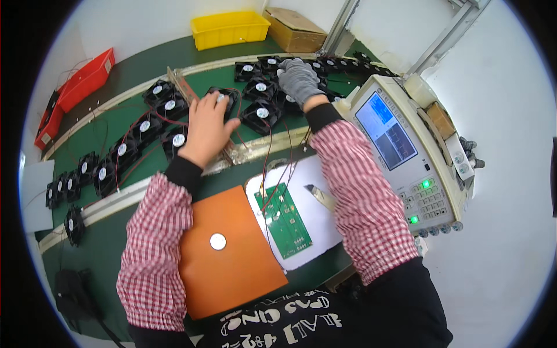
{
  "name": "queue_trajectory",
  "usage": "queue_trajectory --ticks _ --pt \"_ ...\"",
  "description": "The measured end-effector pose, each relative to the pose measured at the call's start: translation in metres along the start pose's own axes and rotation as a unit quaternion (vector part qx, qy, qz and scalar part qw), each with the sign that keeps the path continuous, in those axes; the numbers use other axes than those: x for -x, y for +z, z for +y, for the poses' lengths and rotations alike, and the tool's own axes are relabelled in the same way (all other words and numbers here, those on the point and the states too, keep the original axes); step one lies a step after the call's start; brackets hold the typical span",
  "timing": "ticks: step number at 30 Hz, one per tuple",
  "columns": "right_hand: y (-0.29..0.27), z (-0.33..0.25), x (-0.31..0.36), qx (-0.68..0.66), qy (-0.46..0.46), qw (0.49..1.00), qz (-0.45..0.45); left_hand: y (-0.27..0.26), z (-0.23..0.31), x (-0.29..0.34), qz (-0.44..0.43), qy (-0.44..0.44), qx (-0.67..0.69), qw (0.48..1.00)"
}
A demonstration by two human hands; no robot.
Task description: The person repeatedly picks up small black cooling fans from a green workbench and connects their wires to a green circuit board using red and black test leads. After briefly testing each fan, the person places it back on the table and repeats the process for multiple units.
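My left hand [209, 129] is bare, with its fingers stretched over a small black cooling fan [230, 103] and the thumb apart. The fan's near side is partly hidden by the hand. My right hand [299, 82], in a grey glove, reaches farther out among several black fans with white round labels. Its fingers curl down, and what they hold, if anything, is hidden. One fan [261, 88] lies just left of the glove, with another fan [262, 112] nearer to me. Thin red and black wires trail from the fans toward a green circuit board [283, 220].
An orange mat [229, 272] bears a white disc [218, 241]. Beside the board stands a tester with a lit screen [386, 130]. More fans [122, 149] line the left strip. At the back are a yellow bin [229, 29], a cardboard box [295, 30] and a red bin [87, 81].
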State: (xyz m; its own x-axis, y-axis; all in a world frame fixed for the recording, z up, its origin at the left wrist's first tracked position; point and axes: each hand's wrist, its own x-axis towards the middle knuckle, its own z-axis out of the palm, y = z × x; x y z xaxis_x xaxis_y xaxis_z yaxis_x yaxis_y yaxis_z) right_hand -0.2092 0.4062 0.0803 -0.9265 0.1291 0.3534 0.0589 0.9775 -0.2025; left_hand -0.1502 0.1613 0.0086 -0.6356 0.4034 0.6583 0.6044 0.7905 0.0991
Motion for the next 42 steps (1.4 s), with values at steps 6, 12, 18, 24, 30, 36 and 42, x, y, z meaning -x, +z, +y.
queue_trajectory --ticks 6,12,18,24,30,36,42 --pt "0.043 -0.023 -0.022 0.098 0.157 0.972 -0.147 -0.04 0.019 0.041 -0.074 0.008 0.049 0.996" --pt "0.046 0.016 -0.056 0.111 0.341 0.913 -0.196 -0.044 0.036 0.036 -0.071 0.033 0.091 0.993" --pt "0.054 0.025 -0.048 0.23 0.048 0.942 -0.24 -0.04 0.056 0.034 -0.079 0.128 0.132 0.98" --pt "0.023 0.031 -0.03 0.232 -0.196 0.941 -0.151 -0.018 0.075 0.017 -0.127 0.116 0.128 0.977" --pt "-0.067 0.008 0.087 -0.065 -0.267 0.888 -0.369 -0.034 0.068 0.021 -0.278 0.074 0.204 0.936" --pt "-0.024 0.035 0.16 -0.068 -0.428 0.88 -0.192 -0.043 0.049 0.019 -0.402 0.079 0.249 0.878" --pt "-0.047 0.031 0.153 -0.225 -0.338 0.896 -0.182 -0.057 0.046 0.008 -0.41 0.088 0.31 0.853"
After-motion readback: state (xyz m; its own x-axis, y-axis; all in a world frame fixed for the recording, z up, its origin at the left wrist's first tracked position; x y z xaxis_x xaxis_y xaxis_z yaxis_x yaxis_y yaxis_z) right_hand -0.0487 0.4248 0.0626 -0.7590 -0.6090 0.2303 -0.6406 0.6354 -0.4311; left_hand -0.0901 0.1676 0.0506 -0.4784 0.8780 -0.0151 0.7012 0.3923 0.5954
